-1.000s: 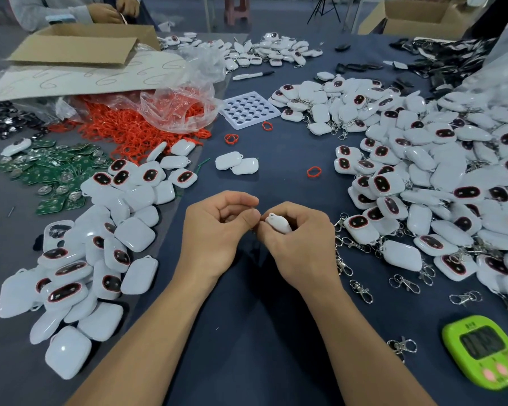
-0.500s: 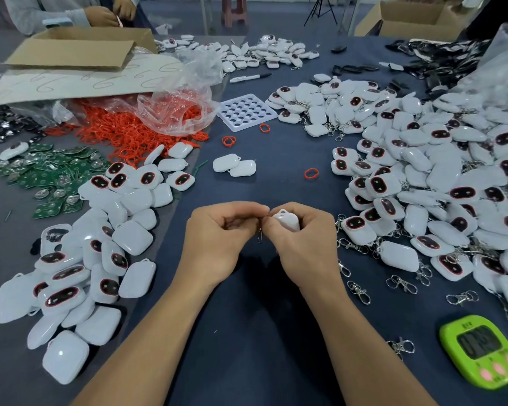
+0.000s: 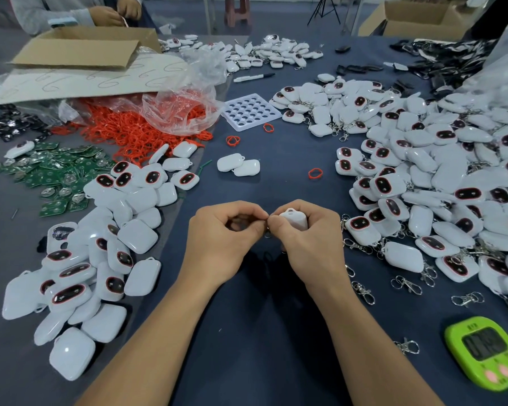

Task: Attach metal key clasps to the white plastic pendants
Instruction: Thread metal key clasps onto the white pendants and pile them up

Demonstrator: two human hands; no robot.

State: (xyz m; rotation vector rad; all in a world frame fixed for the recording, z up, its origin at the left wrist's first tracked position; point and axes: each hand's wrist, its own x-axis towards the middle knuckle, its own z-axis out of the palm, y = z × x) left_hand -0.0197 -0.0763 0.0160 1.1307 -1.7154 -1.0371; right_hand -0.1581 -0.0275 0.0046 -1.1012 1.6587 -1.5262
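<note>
Meeting at frame centre: gripping white pendant [image 3: 294, 220] in right hand [image 3: 308, 244], loop pointing up-frame; pinching barely visible key clasp [image 3: 267, 233] in left hand [image 3: 217, 244], just left of pendant.

Loose pendants [image 3: 79, 268] lie left of the hands, clasped pendants [image 3: 440, 177] right, timer [image 3: 489, 351] near right.

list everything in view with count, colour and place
held pendant: one, white, centre front
held clasp: one, silver, mostly hidden beside it
bare pendants: many, white, left pile
clasped pendants: many, white, right heap
loose clasps: several, silver, front right
rings: heap, red, rear left
circuit boards: many, green, far left
tray: one, white, rear centre
timer: one, green, near right
box: one, brown, rear left
left hand: pinches held clasp
right hand: grips held pendant
</note>
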